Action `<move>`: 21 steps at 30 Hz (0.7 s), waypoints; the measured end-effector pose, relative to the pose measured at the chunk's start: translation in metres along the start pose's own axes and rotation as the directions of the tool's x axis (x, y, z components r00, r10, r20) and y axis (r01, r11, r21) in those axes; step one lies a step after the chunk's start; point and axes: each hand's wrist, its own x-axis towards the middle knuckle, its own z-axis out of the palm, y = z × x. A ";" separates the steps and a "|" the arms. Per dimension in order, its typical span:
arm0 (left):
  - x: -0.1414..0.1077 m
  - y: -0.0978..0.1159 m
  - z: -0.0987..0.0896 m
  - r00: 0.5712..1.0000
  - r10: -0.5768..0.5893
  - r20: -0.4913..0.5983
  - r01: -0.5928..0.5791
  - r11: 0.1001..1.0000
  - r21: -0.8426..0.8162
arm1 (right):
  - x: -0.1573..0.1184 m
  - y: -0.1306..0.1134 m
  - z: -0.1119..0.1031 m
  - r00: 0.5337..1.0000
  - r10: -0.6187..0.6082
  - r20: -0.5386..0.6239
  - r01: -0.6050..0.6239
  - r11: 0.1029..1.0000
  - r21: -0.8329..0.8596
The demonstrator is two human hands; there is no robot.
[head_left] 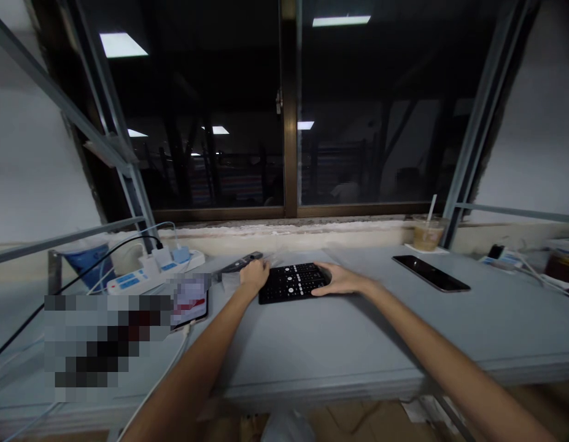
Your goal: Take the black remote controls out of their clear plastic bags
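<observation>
A flat black panel with rows of small white markings lies on the grey table, in the middle of the view. At its left edge is my left hand, its fingers closed on the edge. My right hand holds the opposite edge, thumb at the near side and fingers at the far side. Behind my left hand lies a dark, long object that looks like a remote, beside some clear plastic.
A white power strip with plugs and cables stands at the left, near a lit phone. At the right are a dark phone and a drink cup with a straw. A window rises behind.
</observation>
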 end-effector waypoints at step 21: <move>0.003 -0.004 0.007 0.993 0.117 0.022 -0.116 0.992 -0.042 | 0.002 0.007 0.001 0.998 -0.054 -0.036 0.051 0.994 -0.099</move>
